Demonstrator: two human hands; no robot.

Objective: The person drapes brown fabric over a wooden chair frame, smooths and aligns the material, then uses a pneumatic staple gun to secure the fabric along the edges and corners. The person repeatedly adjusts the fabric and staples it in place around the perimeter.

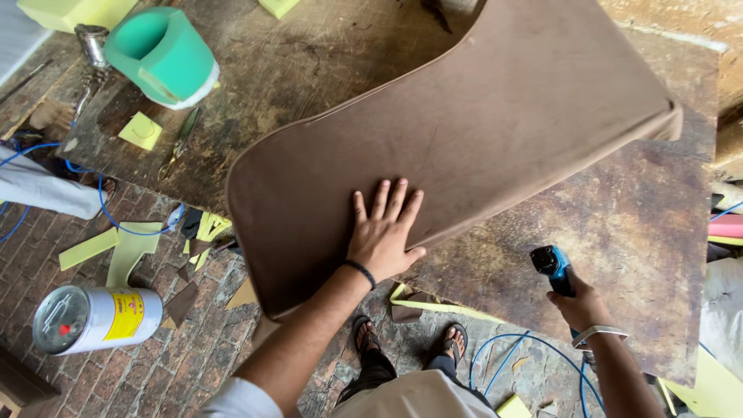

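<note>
— Where the worn, stained, dark brown wooden surface (619,232) stands, what lies on it?

— Item one: a large brown fabric-covered cushion panel with a curved edge (464,131), lying flat across the middle and hanging over the near edge of the surface. Item two: a mint-green foam cylinder with a hollow centre (162,54), at the far left. Item three: a small yellow-green foam square (140,131), just near of the cylinder. Item four: a pair of metal scissors (179,143), beside that square. Item five: a yellow-green foam block (73,11) at the far left corner.

— And the hands?

— Left hand (383,232): flat, fingers spread, palm pressed on the panel near its near edge; grip open, nothing held. A dark band sits on the wrist. Right hand (580,306): grip closed around a blue and black hand tool (553,267), held above the bare right part of the surface, apart from the panel. A blue hose (503,356) loops on the floor below it.

— The room?

— Floor of reddish brick (178,364), littered with yellow-green foam offcuts (124,248). A white and yellow metal can (97,317) lies on its side at the left. The person's feet in dark sandals (364,333) stand at the near edge of the surface.
</note>
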